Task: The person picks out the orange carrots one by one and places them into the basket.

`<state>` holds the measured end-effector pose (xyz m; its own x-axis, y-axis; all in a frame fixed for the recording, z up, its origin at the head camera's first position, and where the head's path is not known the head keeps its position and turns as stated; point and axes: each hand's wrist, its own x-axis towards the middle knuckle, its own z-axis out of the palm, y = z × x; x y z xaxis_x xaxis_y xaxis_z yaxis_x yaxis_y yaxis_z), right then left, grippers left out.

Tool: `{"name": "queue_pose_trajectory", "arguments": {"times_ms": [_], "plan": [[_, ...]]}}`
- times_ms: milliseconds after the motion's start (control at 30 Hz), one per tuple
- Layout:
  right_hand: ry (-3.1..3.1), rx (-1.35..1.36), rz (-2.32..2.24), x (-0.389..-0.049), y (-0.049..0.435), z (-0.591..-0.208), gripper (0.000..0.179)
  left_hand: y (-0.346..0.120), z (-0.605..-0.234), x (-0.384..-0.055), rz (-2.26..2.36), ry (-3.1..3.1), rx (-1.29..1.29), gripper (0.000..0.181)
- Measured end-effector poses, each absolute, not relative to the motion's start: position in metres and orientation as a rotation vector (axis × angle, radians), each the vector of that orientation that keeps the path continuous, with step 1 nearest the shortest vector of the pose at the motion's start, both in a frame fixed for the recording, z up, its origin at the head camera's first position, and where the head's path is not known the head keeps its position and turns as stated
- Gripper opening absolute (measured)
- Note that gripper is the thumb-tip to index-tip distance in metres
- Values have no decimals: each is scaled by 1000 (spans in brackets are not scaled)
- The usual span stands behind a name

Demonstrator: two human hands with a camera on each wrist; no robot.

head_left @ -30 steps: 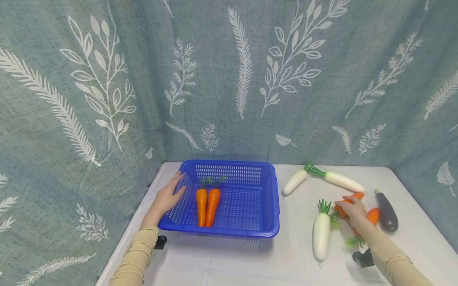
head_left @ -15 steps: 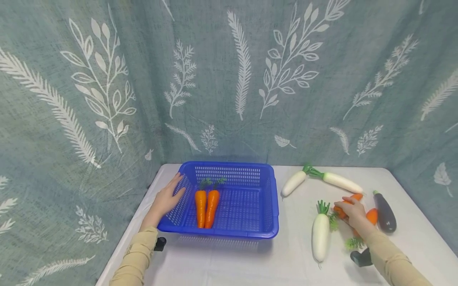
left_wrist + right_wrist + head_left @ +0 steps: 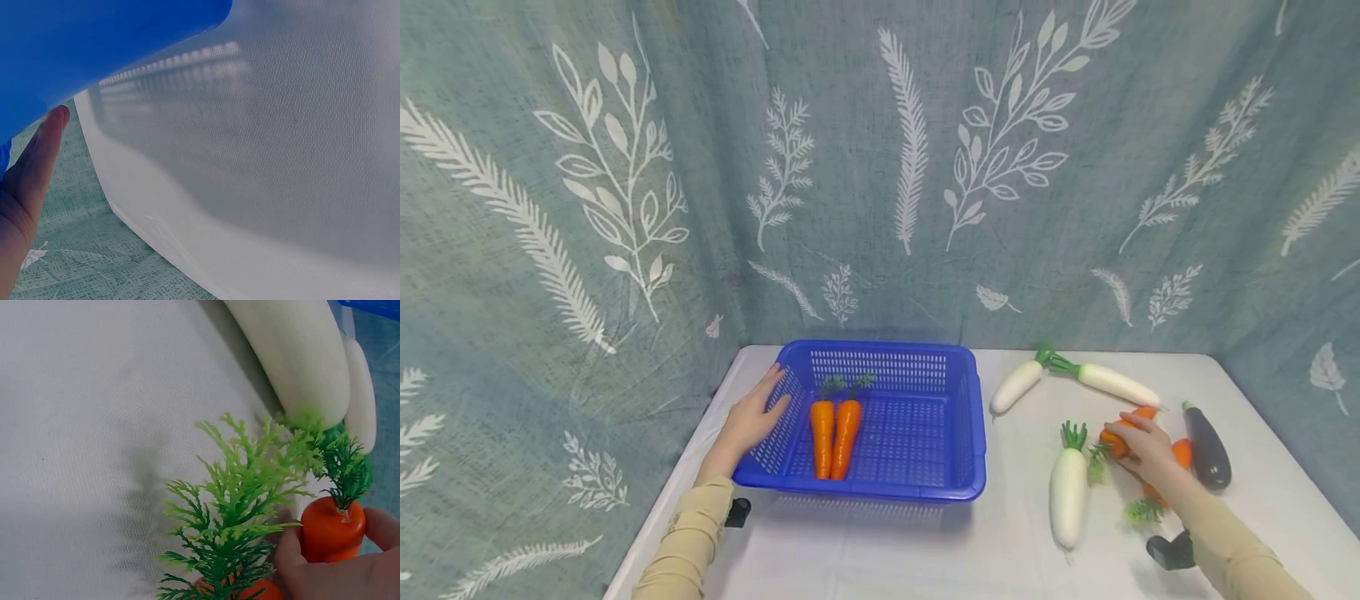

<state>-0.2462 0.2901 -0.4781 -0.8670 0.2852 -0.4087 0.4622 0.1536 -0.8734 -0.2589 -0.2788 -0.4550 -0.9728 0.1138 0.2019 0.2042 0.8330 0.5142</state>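
Note:
My left hand lies along the left side of the blue plastic basket, fingers straight and thumb spread apart. In the left wrist view a straight finger meets the edge of the basket. Two orange carrots with leafy tops lie side by side inside. At the right, my right hand grips another carrot, thumb on one side and fingers on the other. A further carrot lies partly hidden under the right wrist, its green leaves large in the right wrist view.
A white radish lies just left of the right hand. Two more radishes lie at the back with their green tops meeting. A dark eggplant is near the table's right edge. A patterned curtain hangs behind the white table.
The right hand has stayed around the carrot, its forearm shifting slightly rightward, and the near radish has moved slightly left. The left hand keeps its place at the basket.

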Motion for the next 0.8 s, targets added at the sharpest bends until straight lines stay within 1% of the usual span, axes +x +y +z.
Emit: {"name": "queue_pose_trajectory", "arguments": {"times_ms": [167,367,667,733,800], "plan": [[2287,679,-1777,-242,290,-472,63,-279,-456,-259,-823,-2852,-241,52],[2253,743,-1887,-241,288,-474,73,-278,-456,-259,-821,-2858,-241,52],[2316,784,-1852,-239,283,-471,72,-277,-453,-259,-824,-2857,-241,52],[2302,775,-1863,-238,282,-469,72,-277,-453,-259,-825,-2856,-240,52],[2347,711,-1811,-238,282,-467,67,-277,-453,-259,-824,-2858,-239,52]]}}
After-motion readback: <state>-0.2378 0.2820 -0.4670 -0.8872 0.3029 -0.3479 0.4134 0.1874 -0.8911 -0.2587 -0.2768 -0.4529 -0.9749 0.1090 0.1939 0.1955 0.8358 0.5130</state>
